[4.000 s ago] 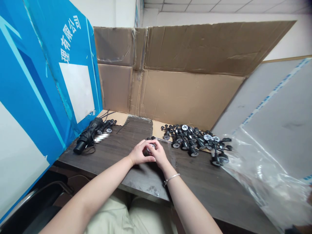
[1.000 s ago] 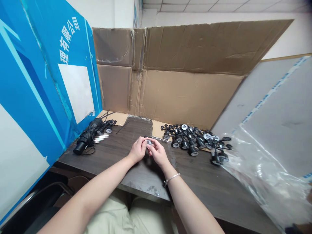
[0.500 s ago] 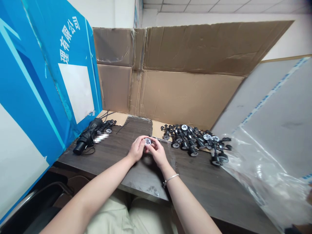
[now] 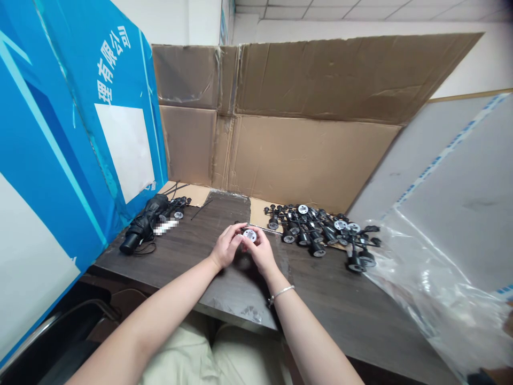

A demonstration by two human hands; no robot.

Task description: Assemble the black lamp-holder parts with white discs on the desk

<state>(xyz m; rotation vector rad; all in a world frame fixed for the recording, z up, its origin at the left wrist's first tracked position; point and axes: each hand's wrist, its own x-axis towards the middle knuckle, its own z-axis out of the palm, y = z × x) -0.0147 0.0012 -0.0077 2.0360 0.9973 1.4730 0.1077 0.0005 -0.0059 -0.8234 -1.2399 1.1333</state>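
Observation:
Between my two hands, above the dark table, is a black part with a round white-grey face (image 4: 249, 235) turned up toward me. My right hand (image 4: 260, 251) wraps round its right side, the thumb near the disc. From the left, my left hand (image 4: 226, 247) closes on the same part, fingers curled over its far side. The underside of the part is hidden by my hands. To the right lies a heap of similar black parts with round bases (image 4: 316, 235), several of them showing pale discs.
A folded black umbrella (image 4: 142, 222) and a few small black parts (image 4: 179, 215) lie at the left. Cardboard panels (image 4: 312, 160) stand behind the table (image 4: 332, 294). Clear plastic sheeting (image 4: 433, 289) hangs at the right, and a blue panel (image 4: 80, 160) rises on the left.
The round face has turned and shifted slightly right, so more of it shows. A dark end of the part now shows above my left fingers. Both hands have barely moved.

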